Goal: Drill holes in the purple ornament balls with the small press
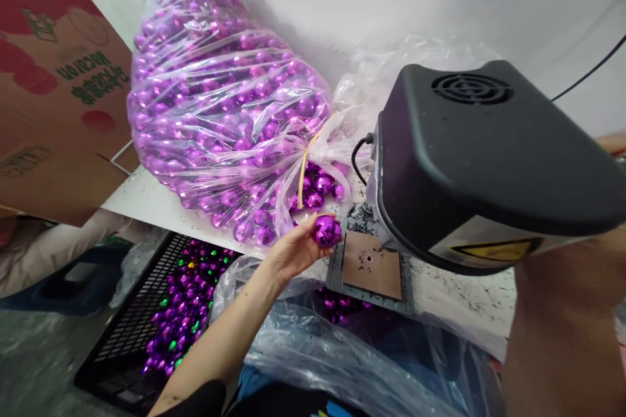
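Note:
My left hand [296,247] is closed around a shiny purple ball [327,230], held just left of a brown square plate [372,264] under the black machine head [489,156]. Right behind the hand lies a big clear plastic bag [225,104] stuffed with purple balls, tied with a yellow band [304,168]. My right forearm [562,332] shows at the lower right, reaching up behind the machine head; its hand is hidden.
A black crate [147,319] with purple and green balls sits on the floor at lower left. A cardboard box [53,85] stands at the left. Crumpled clear plastic [342,352] with more purple balls hangs below the white table edge [147,205]. A black cable [591,71] runs at upper right.

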Tool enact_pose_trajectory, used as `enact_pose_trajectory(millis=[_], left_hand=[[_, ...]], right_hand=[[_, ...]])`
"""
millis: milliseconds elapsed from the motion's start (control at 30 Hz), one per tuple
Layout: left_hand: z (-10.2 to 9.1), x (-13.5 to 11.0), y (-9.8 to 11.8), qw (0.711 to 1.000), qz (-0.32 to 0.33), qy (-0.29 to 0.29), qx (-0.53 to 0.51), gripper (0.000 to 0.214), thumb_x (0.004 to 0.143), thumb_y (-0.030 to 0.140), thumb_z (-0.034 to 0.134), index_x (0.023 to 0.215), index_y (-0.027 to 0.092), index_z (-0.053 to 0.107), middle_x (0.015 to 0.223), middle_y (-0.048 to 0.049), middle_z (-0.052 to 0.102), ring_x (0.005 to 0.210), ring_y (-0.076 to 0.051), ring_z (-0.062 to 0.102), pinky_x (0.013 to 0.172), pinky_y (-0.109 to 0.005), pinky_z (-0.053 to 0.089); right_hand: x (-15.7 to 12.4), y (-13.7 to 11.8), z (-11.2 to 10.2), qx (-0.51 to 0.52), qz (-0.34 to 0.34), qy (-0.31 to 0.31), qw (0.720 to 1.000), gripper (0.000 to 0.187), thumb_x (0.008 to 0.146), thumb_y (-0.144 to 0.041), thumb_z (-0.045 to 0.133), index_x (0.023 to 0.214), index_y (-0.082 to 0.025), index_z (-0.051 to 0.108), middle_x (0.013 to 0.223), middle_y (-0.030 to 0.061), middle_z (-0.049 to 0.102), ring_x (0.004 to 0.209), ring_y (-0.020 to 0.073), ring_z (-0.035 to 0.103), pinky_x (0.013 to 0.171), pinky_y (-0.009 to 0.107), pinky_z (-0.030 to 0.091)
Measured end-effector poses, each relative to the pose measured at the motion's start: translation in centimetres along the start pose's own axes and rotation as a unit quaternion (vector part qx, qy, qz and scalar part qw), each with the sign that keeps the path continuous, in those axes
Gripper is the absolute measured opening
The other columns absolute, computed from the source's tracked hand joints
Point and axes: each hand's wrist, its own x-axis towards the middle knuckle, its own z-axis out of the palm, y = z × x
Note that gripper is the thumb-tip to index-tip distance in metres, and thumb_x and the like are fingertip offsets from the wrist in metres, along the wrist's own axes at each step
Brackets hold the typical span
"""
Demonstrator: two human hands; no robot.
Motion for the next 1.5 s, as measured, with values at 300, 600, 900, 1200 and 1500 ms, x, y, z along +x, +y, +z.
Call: enact_pose_trajectory(millis=[300, 600, 900, 1200, 1500], left_hand=[[-0.2, 0.5, -4.3, 0.991, -0.090, -0.006, -0.097, 0.052, 0.098, 0.061, 0.053, 0.111, 0.012, 0.065, 0.092, -0.0134, 0.075, 0.083, -0.025, 0.077, 0.057, -0.025, 0.058], [0.9, -0.7, -4.4, 0.998, -0.025, 0.023, 0.056, 0.046, 0.075, 0.025, 0.088, 0.114, 0.017, 0.066, 0.100, -0.0063, 0.073, 0.099, -0.024, 0.073, 0.086, -0.036, 0.060], [0.3, 0.8, -5.4, 0.999, -0.020, 0.027, 0.006, 0.041, 0.090, 0.048, 0.071, 0.117, 0.017, 0.067, 0.087, -0.0061, 0.072, 0.069, -0.016, 0.069, 0.054, -0.022, 0.050], [1.2, 0.7, -6.2, 0.987, 0.040, 0.040, 0.151, 0.055, 0.082, 0.043, 0.081, 0.127, 0.020, 0.058, 0.104, -0.0054, 0.069, 0.087, -0.020, 0.071, 0.073, -0.028, 0.056], [0.5, 2.9, -8.7, 0.821, 0.197, 0.054, 0.534, 0.049, 0.088, 0.042, 0.073, 0.130, 0.020, 0.059, 0.134, -0.0133, 0.062, 0.127, -0.033, 0.055, 0.112, -0.054, 0.039]], right_hand=[[0.4, -1.4, -0.4, 0.018, -0.012, -0.006, 1.000, 0.028, 0.092, -0.037, 0.051, 0.074, -0.016, 0.051, 0.061, -0.0042, 0.039, 0.060, 0.0043, 0.033, 0.061, 0.026, 0.025], [0.2, -1.5, -0.1, 0.036, -0.011, 0.004, 0.999, 0.028, 0.092, -0.037, 0.051, 0.074, -0.016, 0.050, 0.059, -0.0048, 0.036, 0.060, 0.0039, 0.032, 0.062, 0.026, 0.026], [0.4, -2.0, -0.3, 0.051, -0.007, -0.008, 0.999, 0.031, 0.092, -0.038, 0.049, 0.070, -0.017, 0.046, 0.055, -0.0062, 0.030, 0.055, 0.0035, 0.028, 0.058, 0.024, 0.023], [0.4, -2.0, -0.2, 0.067, 0.001, -0.008, 0.998, 0.027, 0.090, -0.035, 0.052, 0.071, -0.016, 0.047, 0.056, -0.0064, 0.032, 0.056, 0.0033, 0.029, 0.058, 0.024, 0.024], [0.3, -1.8, -0.5, 0.070, 0.008, -0.017, 0.997, 0.027, 0.090, -0.035, 0.053, 0.071, -0.017, 0.047, 0.057, -0.0064, 0.032, 0.057, 0.0041, 0.030, 0.059, 0.024, 0.026]])
